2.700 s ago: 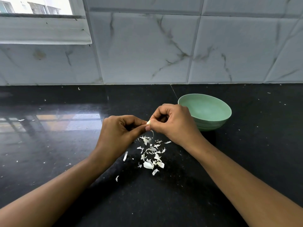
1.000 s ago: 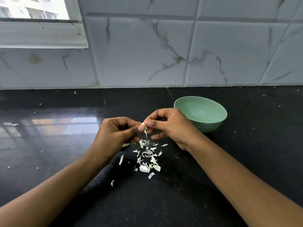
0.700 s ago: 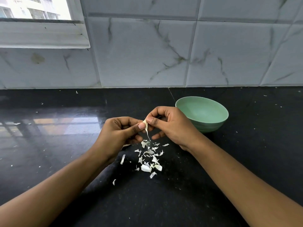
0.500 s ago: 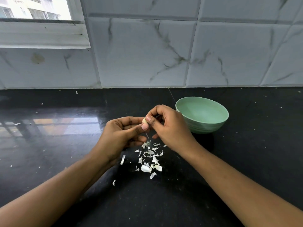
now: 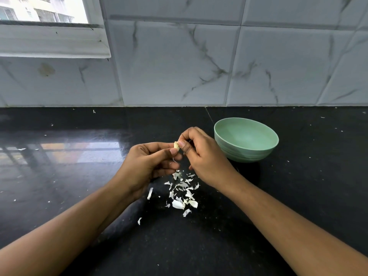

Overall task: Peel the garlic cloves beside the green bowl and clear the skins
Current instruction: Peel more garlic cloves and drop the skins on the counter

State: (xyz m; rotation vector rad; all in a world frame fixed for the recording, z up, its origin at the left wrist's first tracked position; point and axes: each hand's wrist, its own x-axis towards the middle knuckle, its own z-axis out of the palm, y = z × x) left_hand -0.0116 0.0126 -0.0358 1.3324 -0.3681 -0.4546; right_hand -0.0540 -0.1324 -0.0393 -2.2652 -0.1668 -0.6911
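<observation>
A small pale garlic clove (image 5: 176,145) is held above the black counter, pinched between the thumb and fingers of my left hand (image 5: 148,166). My right hand (image 5: 201,156) pinches the clove's top from the right side, its fingers curled. A thin strip of skin dangles below the clove. A heap of white garlic skins (image 5: 183,193) lies on the counter under both hands. The green bowl (image 5: 247,139) stands just right of my right hand, and no contents show inside it.
The black polished counter (image 5: 79,176) runs to a marble-tiled wall (image 5: 179,66) behind. A window sill (image 5: 51,40) sits at the upper left. Small skin flecks are scattered over the counter, with stray pieces (image 5: 139,220) in front of the heap.
My right hand has shifted its pinch up onto the clove's top, and the hanging strip of skin has grown shorter. Both hands stay over the heap of skins.
</observation>
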